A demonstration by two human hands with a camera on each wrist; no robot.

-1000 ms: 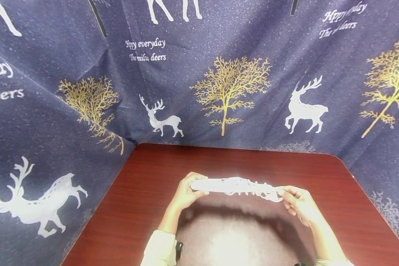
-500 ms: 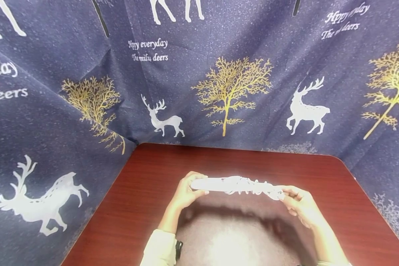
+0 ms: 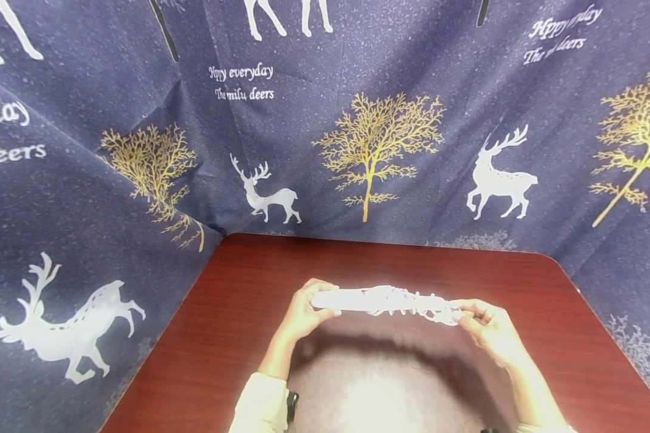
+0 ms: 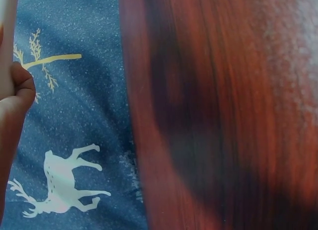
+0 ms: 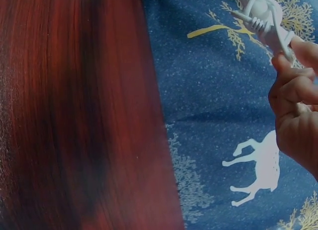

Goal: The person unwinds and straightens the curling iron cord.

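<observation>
A long white bar with a cord wound round it, apparently a power strip [image 3: 352,299], is held level above the table in the head view. Its left end sits in my left hand [image 3: 303,310], thumb below and fingers above. Loops of white cord [image 3: 411,304] wrap its right half. At the right end my right hand [image 3: 490,331] pinches the cord between thumb and fingers. The right wrist view shows a ribbed cord sleeve [image 5: 259,25] near those fingertips. Only the thumb side of my left hand [image 4: 20,91] shows in the left wrist view, against the white strip [image 4: 6,46].
Below is a reddish-brown wooden table [image 3: 238,270], with a bright glare patch near the front. A dark blue cloth [image 3: 325,150] printed with deer and trees hangs behind and along the sides. Dark bands [image 3: 292,406] circle the wrists.
My right fingers have shifted slightly on the cord at the right end, and that end has risen a little. The left hand keeps its grip, almost still.
</observation>
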